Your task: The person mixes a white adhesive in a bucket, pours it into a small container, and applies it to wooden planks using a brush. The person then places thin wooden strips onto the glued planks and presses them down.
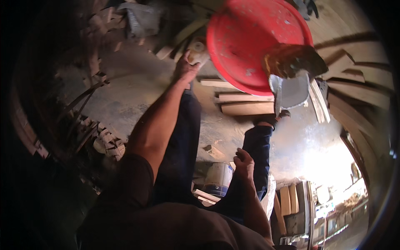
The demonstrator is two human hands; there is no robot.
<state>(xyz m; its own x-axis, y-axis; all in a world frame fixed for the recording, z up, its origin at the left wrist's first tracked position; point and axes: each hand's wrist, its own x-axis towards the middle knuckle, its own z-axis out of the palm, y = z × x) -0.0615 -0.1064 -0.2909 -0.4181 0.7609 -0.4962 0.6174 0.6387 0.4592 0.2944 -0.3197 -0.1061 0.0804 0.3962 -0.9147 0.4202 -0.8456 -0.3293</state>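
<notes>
Stretched far forward, my left hand (pixel 187 70) grips a pale bottle (pixel 198 52) with a round top and yellowish contents, blurred in part. The bottle stands just left of a large red round lid or tabletop (pixel 241 41). My right hand (pixel 244 162) is above my right thigh, its fingers curled; whether anything is inside them is hidden. On the red disc's right side sits a brown, shiny open container (pixel 293 60). A grey sheet-like piece (pixel 291 92) hangs at the disc's near edge.
Wooden strips (pixel 248 108) lie on the floor below the disc. Curved boards (pixel 354 112) are stacked at right. A white and blue bucket (pixel 218 179) stands between my legs, with a small wood block (pixel 213 151) beyond it. Wood scraps (pixel 110 141) lie at left.
</notes>
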